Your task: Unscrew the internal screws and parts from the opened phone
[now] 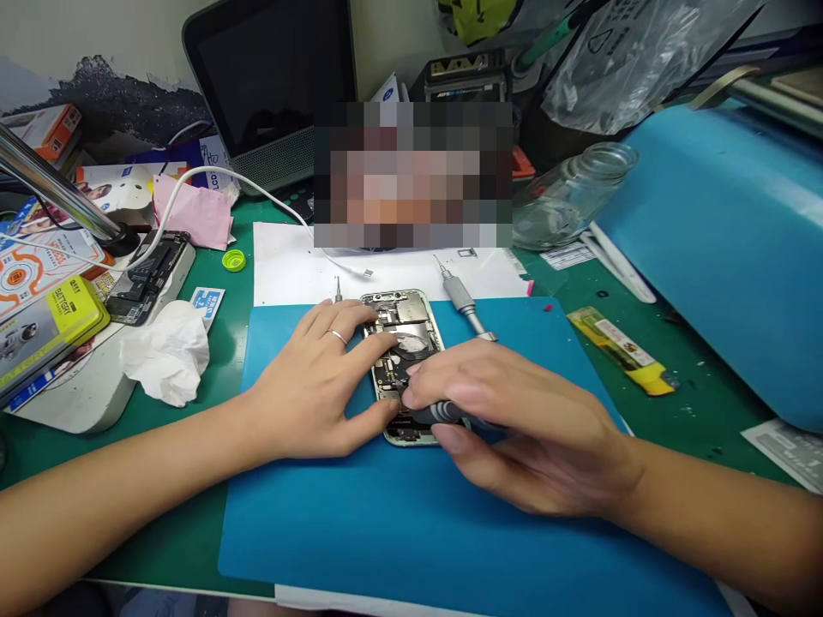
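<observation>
An opened phone (406,330) with its insides bare lies on a blue mat (399,514). My left hand (321,381) rests flat on the phone's left edge, fingers stretched out, a ring on one finger. My right hand (514,420) is closed round a dark grey screwdriver (443,413), its tip down at the lower part of the phone. A second, silver screwdriver (464,302) lies just right of the phone's top end.
A white sheet (289,270) with a cable end lies behind the mat. At left are a second opened phone (147,276), a crumpled tissue (168,351), a yellow box (45,330). A glass jar (569,197), a yellow packet (623,350) and a blue raised surface (726,248) stand at right.
</observation>
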